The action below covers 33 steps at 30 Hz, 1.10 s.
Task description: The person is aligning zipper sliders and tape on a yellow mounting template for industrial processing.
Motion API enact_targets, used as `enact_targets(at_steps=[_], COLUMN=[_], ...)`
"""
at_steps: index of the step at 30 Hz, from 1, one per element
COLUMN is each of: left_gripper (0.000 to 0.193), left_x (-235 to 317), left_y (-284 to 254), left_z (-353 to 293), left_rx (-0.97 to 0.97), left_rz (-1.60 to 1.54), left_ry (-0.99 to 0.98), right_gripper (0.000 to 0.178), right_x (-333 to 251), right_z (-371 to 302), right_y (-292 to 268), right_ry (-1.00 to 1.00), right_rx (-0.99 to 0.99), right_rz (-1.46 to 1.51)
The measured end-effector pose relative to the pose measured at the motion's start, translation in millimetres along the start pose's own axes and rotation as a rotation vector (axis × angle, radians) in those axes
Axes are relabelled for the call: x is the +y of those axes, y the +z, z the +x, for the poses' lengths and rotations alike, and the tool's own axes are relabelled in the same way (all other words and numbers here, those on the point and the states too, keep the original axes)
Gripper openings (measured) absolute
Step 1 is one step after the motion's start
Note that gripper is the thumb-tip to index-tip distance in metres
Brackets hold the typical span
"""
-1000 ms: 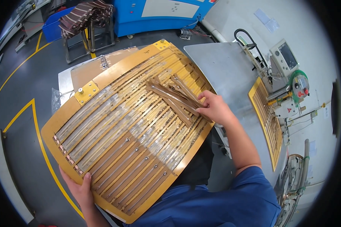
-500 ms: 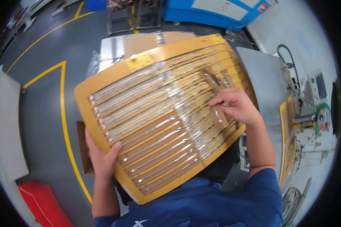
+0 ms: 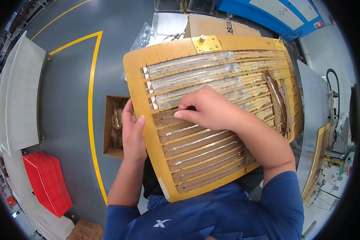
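A large yellow slotted board (image 3: pixel 134 78) lies tilted in front of me. Brown zippers with silver teeth, such as this zipper (image 3: pixel 184 131), fill several of its nearer slots. My left hand (image 3: pixel 133 130) grips the board's left edge, thumb on top and fingers partly hidden beyond the edge. With thumb and forefinger closed, my right hand (image 3: pixel 208 108) pinches another brown zipper (image 3: pixel 162 118) at the left part of a slot; my hand and forearm cover the rest of it. Loose brown zippers (image 3: pixel 274 98) lie in a bunch across the slots at the right.
Clear film strips (image 3: pixel 188 78) cover the farther slots. An open cardboard box (image 3: pixel 108 138) holding plastic-wrapped things stands left of the board. Beyond the board lies a flat cardboard box (image 3: pixel 228 28). Red stacked bins (image 3: pixel 48 182) are at lower left, and a grey panel (image 3: pixel 314 96) at right.
My right hand has gone from the loose zippers at the right to the slot's left end, carrying a zipper. My left hand still holds the board edge. The view has shifted.
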<state>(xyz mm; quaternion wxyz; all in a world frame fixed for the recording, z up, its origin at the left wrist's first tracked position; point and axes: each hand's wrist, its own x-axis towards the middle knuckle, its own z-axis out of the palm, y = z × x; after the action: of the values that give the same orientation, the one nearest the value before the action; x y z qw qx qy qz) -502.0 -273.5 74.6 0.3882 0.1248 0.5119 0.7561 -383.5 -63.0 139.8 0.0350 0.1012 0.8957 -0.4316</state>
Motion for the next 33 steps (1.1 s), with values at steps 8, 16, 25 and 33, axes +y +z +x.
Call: enact_targets(at_steps=[8, 16, 25, 33], left_gripper=[0.087, 0.088, 0.086, 0.089], left_x=[6, 2, 7, 11], left_y=[9, 5, 10, 19], left_z=[16, 18, 26, 25], left_rx=[-0.049, -0.054, -0.064, -0.068], left_rz=[0.192, 0.232, 0.358, 0.356], left_ry=[0.047, 0.048, 0.060, 0.069], right_gripper=[0.028, 0.027, 0.029, 0.029], right_x=[-11, -5, -5, -4], right_z=[12, 12, 12, 11], right_y=[0, 7, 9, 9], right_ry=[0.276, 0.208, 0.209, 0.208], right_rx=[-0.054, 0.022, 0.009, -0.002], right_rz=[-0.073, -0.133, -0.177, -0.214])
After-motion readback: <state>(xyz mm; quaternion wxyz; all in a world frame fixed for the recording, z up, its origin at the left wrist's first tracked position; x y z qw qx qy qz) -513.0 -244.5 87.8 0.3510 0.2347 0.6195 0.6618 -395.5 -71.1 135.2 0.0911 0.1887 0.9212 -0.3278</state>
